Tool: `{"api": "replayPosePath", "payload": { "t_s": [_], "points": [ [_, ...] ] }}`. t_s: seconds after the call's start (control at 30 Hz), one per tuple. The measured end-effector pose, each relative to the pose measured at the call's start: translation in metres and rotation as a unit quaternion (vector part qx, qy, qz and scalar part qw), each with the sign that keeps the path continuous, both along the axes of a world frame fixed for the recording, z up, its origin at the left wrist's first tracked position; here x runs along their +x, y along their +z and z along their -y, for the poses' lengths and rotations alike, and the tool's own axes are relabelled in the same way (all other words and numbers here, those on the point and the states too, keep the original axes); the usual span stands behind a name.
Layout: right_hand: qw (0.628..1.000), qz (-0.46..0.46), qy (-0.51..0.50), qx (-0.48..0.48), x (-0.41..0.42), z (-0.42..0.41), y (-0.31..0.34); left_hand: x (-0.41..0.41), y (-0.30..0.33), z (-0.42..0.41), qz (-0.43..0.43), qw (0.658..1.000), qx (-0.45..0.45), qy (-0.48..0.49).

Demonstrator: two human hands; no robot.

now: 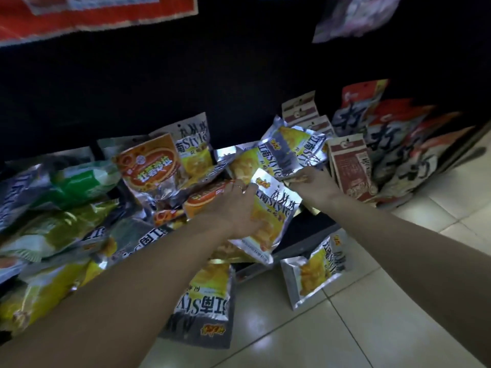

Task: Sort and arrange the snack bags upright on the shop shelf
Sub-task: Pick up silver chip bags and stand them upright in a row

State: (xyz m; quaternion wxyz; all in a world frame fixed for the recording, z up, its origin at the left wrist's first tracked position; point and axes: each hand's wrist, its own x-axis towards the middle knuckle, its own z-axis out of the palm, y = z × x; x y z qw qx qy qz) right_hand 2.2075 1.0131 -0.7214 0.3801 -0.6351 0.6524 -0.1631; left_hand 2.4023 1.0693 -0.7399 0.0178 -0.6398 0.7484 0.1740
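Both hands reached into a low, dark shop shelf crowded with snack bags. The left hand lay over a yellow-and-silver bag, its fingers curled round the bag's upper left edge, and the bag hung tilted over the front lip of the shelf. The right hand pinched the lower corner of a second yellow-and-silver bag, which leaned slantwise just beyond the fingers — whether the thumb was under it I could not tell. Between and behind the two hands more bags of the same kind lay in a loose heap. Left of the left hand an orange bag stood nearly upright, and farther left green bags lay flat and jumbled. Right of the right hand a brown-red packet stood upright beside a row of red-and-white bags leaning against one another. Below the hands, on the tiled floor, one yellow bag leaned against the shelf base and another lay upside down under the left forearm.
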Motion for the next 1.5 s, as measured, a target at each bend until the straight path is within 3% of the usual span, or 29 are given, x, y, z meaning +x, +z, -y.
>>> {"api": "replayPosePath", "payload": {
  "t_s": [0.3,0.47,0.57,0.63,0.73,0.83,0.93,1.0,1.1,1.27,1.4,1.5],
  "points": [
    [0.991,-0.089,-0.102,0.02,-0.06,0.019,-0.02,-0.038,-0.023,0.072,0.049,0.997,-0.008,-0.06],
    [0.983,-0.142,-0.067,0.091,-0.059,0.042,-0.01,-0.024,-0.032,0.075,0.053,0.996,0.053,-0.043],
    [0.983,-0.14,-0.065,0.097,-0.052,0.059,-0.004,-0.019,-0.041,0.082,0.052,0.997,0.044,-0.03],
    [0.983,-0.106,-0.105,0.107,-0.05,0.073,-0.013,-0.021,-0.047,0.086,0.064,0.997,0.023,-0.026],
    [0.973,0.029,-0.182,0.138,-0.04,0.088,-0.029,-0.024,-0.055,0.089,0.073,0.997,-0.009,-0.011],
    [0.941,0.174,-0.256,0.138,-0.033,0.108,-0.055,-0.029,-0.055,0.091,0.08,0.996,-0.024,0.013],
    [0.913,0.258,-0.292,0.12,-0.032,0.126,-0.072,-0.035,-0.053,0.095,0.095,0.994,-0.034,0.043],
    [0.923,0.272,-0.25,0.107,-0.033,0.134,-0.069,-0.039,-0.049,0.098,0.099,0.992,-0.039,0.067],
    [0.964,0.226,-0.137,0.004,-0.03,0.149,-0.053,-0.044,-0.045,0.102,0.104,0.988,-0.046,0.106],
    [0.966,0.24,0.023,-0.095,-0.004,0.162,-0.017,-0.051,-0.035,0.108,0.083,0.981,-0.028,0.174],
    [0.957,0.269,0.042,-0.1,0.003,0.166,-0.007,-0.052,-0.023,0.118,0.088,0.978,-0.02,0.185],
    [0.951,0.293,0.045,-0.087,-0.008,0.173,-0.001,-0.05,-0.013,0.129,0.034,0.975,-0.039,0.214]
  ]
}}
